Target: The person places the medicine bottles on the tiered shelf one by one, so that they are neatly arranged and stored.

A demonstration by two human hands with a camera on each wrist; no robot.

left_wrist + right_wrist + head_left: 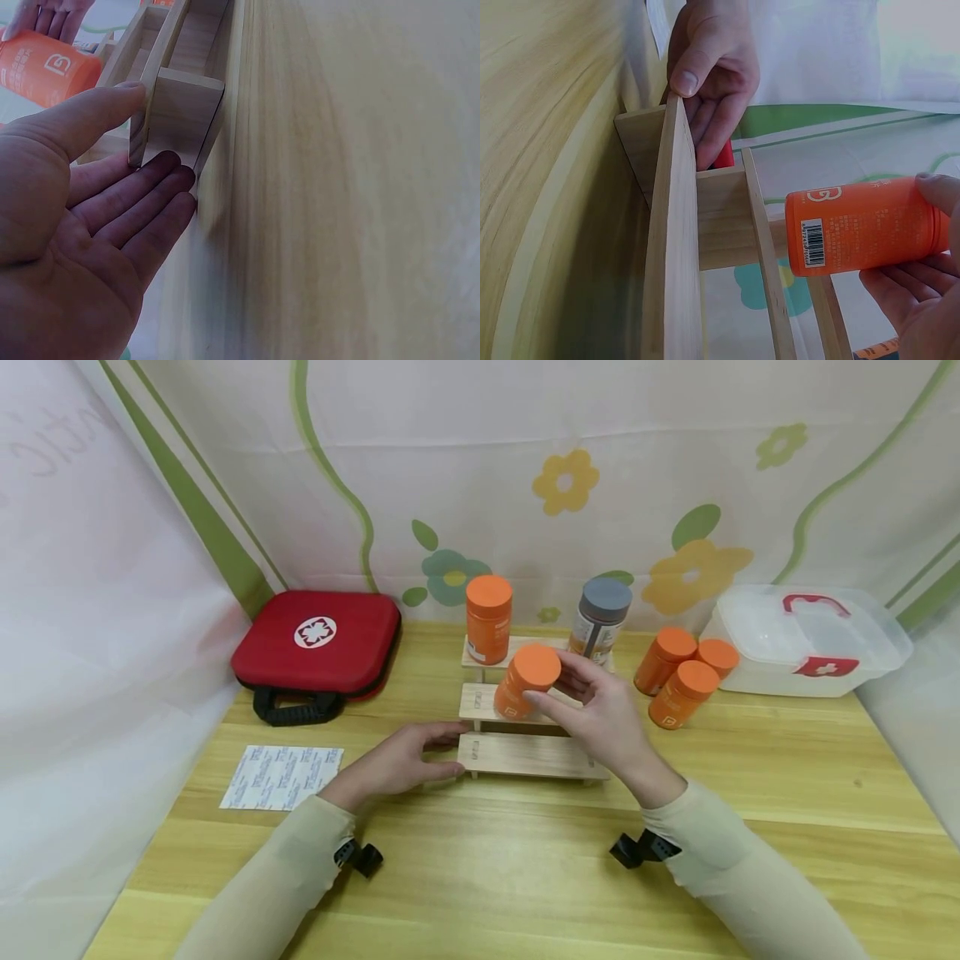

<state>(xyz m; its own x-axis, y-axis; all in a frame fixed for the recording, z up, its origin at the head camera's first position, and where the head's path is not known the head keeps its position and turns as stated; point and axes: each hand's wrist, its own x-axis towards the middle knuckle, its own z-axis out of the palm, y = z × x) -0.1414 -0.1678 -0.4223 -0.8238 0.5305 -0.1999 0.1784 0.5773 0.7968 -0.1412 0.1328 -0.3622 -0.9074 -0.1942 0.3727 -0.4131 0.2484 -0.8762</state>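
Note:
My right hand (607, 714) holds an orange supplement bottle (517, 685) between thumb and fingers, slightly tilted, its base close over the middle step of a three-step wooden rack (532, 754). In the right wrist view, the barcode side of that orange bottle (855, 229) shows. My left hand (405, 758) is at the left end of the lowest step, thumb at its front corner and the other fingers behind. The left wrist view shows those fingers (142, 195) nearly straight against the rack's end. On the top step stand another orange bottle (489, 627) and a grey-lidded bottle (596, 627).
Three more orange bottles (678, 697) stand right of the rack, beside a white lidded first-aid box (795, 652). A red first-aid case (300, 647) lies at the back left, with a printed white sheet (273, 777) in front. A patterned curtain (465, 468) hangs behind the table.

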